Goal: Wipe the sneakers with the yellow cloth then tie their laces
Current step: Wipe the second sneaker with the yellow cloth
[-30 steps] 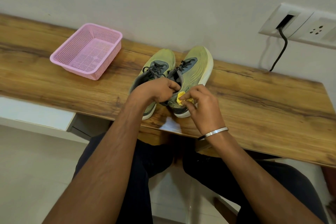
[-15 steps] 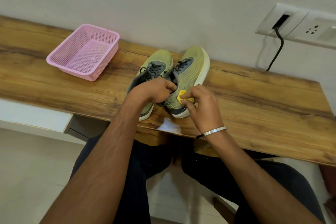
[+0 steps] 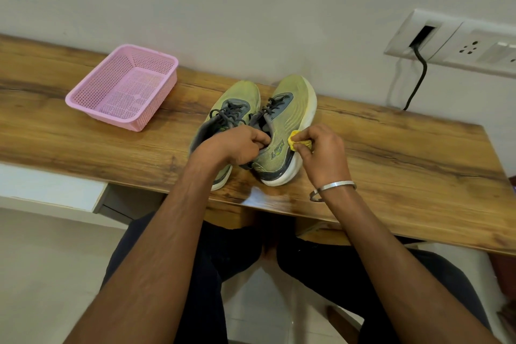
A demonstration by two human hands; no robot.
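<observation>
Right sneaker (image 3: 282,131) is being gripped at its collar by the left hand (image 3: 237,145) while the balled yellow cloth (image 3: 297,142) is being pinched against its side by the right hand (image 3: 324,151)

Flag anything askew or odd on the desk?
Only the right sneaker: it tilts toward its mate, outer sole edge raised, because the left hand holds its collar while the right hand presses the yellow cloth against it.

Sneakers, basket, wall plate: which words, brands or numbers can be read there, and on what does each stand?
Right sneaker: a dark logo is printed on its side by the yellow cloth, too blurred to read.
Left sneaker, pink basket, socket plate: no text visible.
</observation>
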